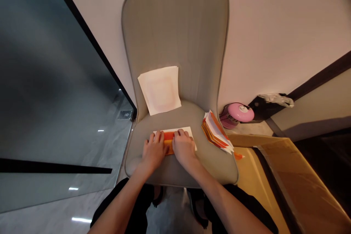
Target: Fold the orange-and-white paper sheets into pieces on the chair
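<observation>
Pressing hands: both hands flat on a white paper sheet with an orange-red strip, lying at the front of the seat of a grey-green padded chair.
Left hand: palm down, fingers stretched forward and close together, fingertips on the sheet's left part; grips nothing, only presses.
Right hand: palm down, fingers lightly curled, tips on the orange-red strip and the white edge; no closed grasp visible, just pressing.
Hands relation: side by side, thumbs nearly touching over the sheet's middle.
Sheet position: near the seat's front edge, roughly centred, long side running left to right.
White stack: pile of plain white square papers leaning against the chair back, well apart from the hands.
Coloured stack: fanned bundle of orange and white folded papers at the seat's right edge, near the right hand, not touching it.
Floor right: pink round device by the wall; brown cardboard box beside the chair.
</observation>
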### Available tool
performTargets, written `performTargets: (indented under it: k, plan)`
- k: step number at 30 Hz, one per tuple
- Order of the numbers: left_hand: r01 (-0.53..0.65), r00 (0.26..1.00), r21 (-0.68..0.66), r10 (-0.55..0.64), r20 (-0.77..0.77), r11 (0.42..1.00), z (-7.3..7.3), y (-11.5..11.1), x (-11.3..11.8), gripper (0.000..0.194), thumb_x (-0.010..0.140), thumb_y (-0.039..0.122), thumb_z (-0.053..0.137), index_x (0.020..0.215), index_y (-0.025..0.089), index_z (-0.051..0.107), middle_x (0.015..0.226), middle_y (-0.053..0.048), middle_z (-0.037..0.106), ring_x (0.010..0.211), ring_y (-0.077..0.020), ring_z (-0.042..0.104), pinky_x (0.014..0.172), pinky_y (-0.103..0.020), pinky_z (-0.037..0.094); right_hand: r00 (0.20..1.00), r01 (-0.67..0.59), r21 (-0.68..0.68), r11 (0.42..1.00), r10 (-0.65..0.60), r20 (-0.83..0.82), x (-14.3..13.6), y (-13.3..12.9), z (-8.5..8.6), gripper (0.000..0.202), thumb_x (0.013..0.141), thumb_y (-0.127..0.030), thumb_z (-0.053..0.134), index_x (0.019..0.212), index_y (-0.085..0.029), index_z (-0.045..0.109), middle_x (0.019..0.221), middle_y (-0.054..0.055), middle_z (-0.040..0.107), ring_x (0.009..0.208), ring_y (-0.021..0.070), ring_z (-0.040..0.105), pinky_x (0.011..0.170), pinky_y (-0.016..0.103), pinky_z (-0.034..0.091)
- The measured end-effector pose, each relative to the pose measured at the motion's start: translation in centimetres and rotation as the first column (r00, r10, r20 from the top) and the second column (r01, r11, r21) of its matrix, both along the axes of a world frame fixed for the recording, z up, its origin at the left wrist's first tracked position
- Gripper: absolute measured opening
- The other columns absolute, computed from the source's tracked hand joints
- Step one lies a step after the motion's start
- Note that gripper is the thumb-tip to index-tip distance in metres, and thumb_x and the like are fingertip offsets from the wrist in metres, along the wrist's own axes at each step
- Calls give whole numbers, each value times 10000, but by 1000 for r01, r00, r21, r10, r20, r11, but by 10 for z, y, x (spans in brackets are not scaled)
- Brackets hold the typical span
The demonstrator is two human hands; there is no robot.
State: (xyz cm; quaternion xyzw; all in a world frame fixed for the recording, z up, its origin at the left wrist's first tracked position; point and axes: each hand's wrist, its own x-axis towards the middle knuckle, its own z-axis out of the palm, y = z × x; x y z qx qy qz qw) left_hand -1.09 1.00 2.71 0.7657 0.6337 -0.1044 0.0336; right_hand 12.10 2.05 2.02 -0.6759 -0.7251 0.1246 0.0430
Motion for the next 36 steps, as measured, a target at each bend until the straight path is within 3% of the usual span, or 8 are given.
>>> performTargets:
  k: [10,15,23,30,36]
  plan:
    - [20,999,-153,-14,38,988,17,9,-6,595,943,281,515,1515,171,394,1595,-136,377,1418,-312,387,1080,-492,444,994,86,99,991,-92,55,-18,2,-10,302,986,-115,385,1127,-90,651,1098,213,643,1018,294,597,814,404,489]
    - [0,999,-194,6,32,981,21,11,-3,593,935,275,524,1504,161,400,1608,-139,350,1428,-321,371,1092,-507,431,995,51,127,991,-60,75,-19,-1,-15,296,982,-90,396,1156,-96,636,1134,207,642,1015,280,589,822,401,490]
    - [3,999,-213,8,50,977,28,13,-2,637,918,302,555,1515,173,375,1609,-148,339,1438,-327,355,1086,-508,425,984,-179,173,969,171,58,21,-6,-27,359,988,-111,439,1305,-170,598,1348,143,601,1188,261,540,1004,398,454]
    - [3,999,-216,5,36,976,24,15,-3,640,927,332,542,1522,185,357,1613,-134,335,1451,-313,339,1092,-488,420,983,-183,132,974,185,-5,60,-12,-31,448,984,-104,429,1412,-181,537,1480,145,511,1302,269,490,1042,389,458]
    - [-10,998,-210,22,54,978,21,16,-4,632,931,393,534,1503,171,381,1589,-145,362,1417,-314,376,1066,-479,432,979,-204,126,971,206,-6,71,-13,-32,463,988,-109,412,1434,-157,527,1483,159,511,1324,267,488,1087,376,419]
